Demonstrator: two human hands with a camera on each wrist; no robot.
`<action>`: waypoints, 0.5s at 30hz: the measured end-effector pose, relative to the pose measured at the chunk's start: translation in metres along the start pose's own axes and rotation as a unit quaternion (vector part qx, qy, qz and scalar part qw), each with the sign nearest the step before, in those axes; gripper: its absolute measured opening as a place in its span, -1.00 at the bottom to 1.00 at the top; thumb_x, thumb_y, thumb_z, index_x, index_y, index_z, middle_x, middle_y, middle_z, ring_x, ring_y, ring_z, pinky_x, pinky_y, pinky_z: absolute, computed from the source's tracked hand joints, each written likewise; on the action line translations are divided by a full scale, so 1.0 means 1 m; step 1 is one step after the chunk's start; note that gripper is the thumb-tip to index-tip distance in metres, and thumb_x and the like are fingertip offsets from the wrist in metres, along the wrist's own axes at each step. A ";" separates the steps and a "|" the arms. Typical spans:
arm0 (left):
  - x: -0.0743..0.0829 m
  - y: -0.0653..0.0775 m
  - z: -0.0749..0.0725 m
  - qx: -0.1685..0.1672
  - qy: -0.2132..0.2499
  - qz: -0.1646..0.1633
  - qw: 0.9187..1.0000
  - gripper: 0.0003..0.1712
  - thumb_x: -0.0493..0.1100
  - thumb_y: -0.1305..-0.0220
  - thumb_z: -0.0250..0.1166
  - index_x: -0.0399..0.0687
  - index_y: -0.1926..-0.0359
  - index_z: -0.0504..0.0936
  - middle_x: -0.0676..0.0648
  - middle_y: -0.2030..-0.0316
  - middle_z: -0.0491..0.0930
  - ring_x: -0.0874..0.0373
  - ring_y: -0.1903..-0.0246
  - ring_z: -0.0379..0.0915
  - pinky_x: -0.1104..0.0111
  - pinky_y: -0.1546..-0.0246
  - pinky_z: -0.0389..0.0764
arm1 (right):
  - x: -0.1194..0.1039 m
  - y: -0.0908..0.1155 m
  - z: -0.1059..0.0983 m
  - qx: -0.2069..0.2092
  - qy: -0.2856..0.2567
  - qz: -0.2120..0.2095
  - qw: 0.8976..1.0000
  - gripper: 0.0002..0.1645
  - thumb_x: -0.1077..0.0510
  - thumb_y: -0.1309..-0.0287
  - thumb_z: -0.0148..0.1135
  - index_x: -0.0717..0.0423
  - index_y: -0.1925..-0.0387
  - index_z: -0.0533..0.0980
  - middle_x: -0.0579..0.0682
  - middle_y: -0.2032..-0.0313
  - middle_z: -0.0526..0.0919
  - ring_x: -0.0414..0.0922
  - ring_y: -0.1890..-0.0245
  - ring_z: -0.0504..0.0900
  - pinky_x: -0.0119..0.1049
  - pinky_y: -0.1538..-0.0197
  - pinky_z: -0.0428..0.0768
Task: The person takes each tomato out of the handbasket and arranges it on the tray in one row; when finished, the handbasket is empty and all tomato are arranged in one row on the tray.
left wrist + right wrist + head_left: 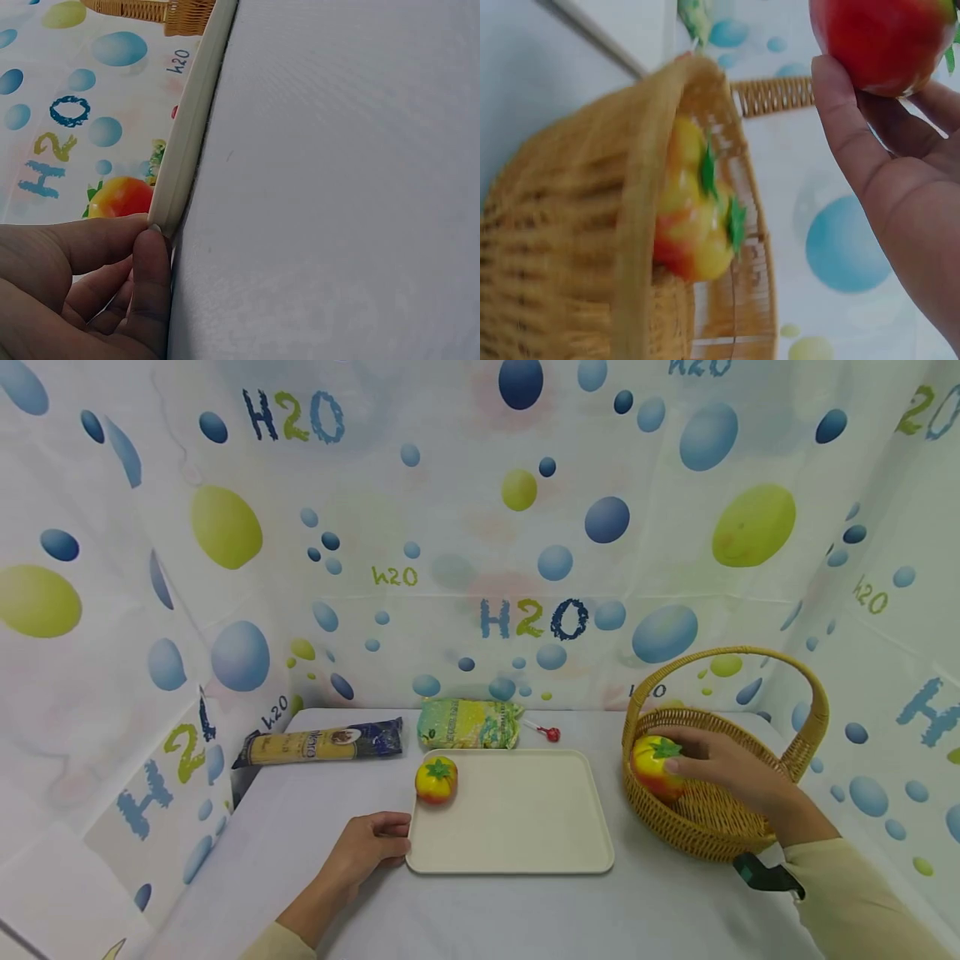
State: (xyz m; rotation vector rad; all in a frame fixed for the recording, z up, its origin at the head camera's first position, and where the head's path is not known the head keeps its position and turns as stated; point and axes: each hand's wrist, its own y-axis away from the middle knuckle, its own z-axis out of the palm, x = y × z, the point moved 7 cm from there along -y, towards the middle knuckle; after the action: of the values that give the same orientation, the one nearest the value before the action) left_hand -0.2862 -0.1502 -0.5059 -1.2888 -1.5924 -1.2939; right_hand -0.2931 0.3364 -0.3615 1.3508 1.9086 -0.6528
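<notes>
My left hand (366, 852) pinches the left edge of a cream rectangular tray (517, 814) between thumb and fingers, near the front corner. On the tray's back left corner sits a red-and-yellow tomato (436, 779) with green leaves. My right hand (723, 768) reaches over a wicker basket (675, 839) on the right. It holds another tomato (889, 41) in its fingers, above the basket rim in the right wrist view. A further tomato (694, 214) lies inside the basket, against its wall; in the head view the held one overlaps it.
Behind the tray lie a long pack of pasta (322, 743), a green-yellow bag (468, 723) and a red lollipop (552, 734). The basket's tall handle (813, 727) arches over it. Patterned curtains (450, 527) enclose the white table (300, 814) at the back and sides.
</notes>
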 end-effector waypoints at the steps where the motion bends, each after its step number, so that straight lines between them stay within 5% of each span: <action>1: 0.000 0.000 0.000 0.000 0.000 0.001 1.000 -0.49 -0.44 -0.10 0.42 -0.33 -0.14 0.64 -0.13 0.12 0.69 0.11 0.25 0.63 0.26 0.22 0.74 | -0.003 -0.002 0.003 -0.002 -0.005 -0.003 1.000 -0.41 -0.02 -0.42 0.20 -0.04 -0.41 0.41 0.06 -0.15 0.57 0.01 -0.07 0.56 -0.37 -0.08 0.61; 15: -0.001 0.001 -0.001 -0.004 0.006 0.002 1.000 -0.50 -0.44 -0.09 0.42 -0.33 -0.12 0.64 -0.14 0.14 0.69 0.11 0.26 0.62 0.27 0.23 0.74 | -0.024 -0.025 0.035 -0.020 -0.013 -0.005 1.000 -0.34 -0.10 -0.36 0.27 -0.08 -0.42 0.40 0.08 -0.23 0.54 0.09 -0.14 0.53 -0.26 -0.14 0.59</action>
State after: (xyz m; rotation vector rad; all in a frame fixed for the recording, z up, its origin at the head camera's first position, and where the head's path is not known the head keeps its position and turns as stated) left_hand -0.2850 -0.1509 -0.5061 -1.2861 -1.5766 -1.3038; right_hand -0.3025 0.2886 -0.3647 1.3031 1.8987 -0.6314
